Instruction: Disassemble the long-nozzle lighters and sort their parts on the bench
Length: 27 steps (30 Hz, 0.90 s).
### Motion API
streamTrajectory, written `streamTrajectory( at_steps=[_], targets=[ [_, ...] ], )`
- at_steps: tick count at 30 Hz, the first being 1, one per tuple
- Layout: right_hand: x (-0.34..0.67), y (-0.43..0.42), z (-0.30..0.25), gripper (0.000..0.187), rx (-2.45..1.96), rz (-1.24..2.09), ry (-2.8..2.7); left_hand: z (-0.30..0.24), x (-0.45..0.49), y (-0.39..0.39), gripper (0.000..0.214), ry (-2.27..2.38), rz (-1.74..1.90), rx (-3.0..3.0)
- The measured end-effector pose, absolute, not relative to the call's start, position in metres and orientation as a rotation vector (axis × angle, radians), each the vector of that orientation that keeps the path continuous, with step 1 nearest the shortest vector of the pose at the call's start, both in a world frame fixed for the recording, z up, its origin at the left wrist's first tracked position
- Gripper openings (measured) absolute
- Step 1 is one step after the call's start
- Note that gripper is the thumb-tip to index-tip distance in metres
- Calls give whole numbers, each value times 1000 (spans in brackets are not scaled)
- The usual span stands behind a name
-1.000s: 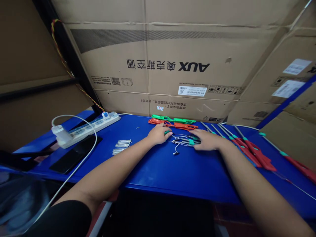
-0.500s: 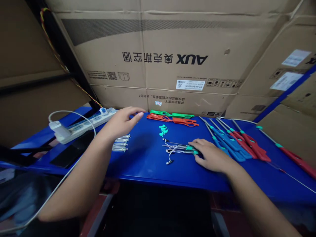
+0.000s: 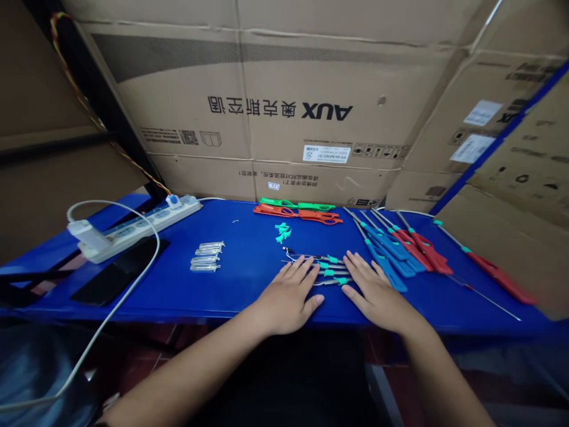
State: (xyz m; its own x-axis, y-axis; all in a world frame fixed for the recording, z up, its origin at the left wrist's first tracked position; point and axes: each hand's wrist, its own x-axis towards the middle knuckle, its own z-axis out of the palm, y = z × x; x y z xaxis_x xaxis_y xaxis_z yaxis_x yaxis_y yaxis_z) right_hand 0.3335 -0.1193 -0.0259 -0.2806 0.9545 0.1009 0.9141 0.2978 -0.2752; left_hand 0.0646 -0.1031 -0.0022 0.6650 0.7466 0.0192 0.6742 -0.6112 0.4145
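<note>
My left hand lies palm down with its fingers spread over the wired ends of several metal lighter tubes. These tubes carry teal collars and thin white wires, partly hidden under my fingers. My right hand rests flat at the tubes' other ends, its fingers apart and touching them. Small teal plastic pieces lie just beyond. Farther back are green handle shells and orange handle shells. To the right of my right hand lie blue stick lighters and red stick lighters.
Several clear plastic tanks sit in a stack at the left. Beyond them are a dark phone and a white power strip with a looping cable. Another red stick lighter lies far right. A cardboard wall stands behind the blue table.
My left hand has come down from the back left onto the wired ends of the tubes. My right hand stays at the tubes. The view has turned slightly to the right.
</note>
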Motion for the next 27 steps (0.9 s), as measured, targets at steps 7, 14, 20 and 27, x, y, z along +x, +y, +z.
streamTrajectory(
  at_steps=[7,14,20,27],
  targets=[
    [335,-121,-28,75,-1676,522,-1692,2,92,-93,70,1182,328,2474],
    [325,-107,-33,70,-1495,826,-1393,-8,120,-88,74,1158,219,2460],
    [330,-98,-39,74,-1481,752,-1143,-8,117,-89,78,1215,235,2483],
    [314,-88,-45,74,-1480,748,-1232,-5,122,-87,76,1177,181,2473]
  ],
)
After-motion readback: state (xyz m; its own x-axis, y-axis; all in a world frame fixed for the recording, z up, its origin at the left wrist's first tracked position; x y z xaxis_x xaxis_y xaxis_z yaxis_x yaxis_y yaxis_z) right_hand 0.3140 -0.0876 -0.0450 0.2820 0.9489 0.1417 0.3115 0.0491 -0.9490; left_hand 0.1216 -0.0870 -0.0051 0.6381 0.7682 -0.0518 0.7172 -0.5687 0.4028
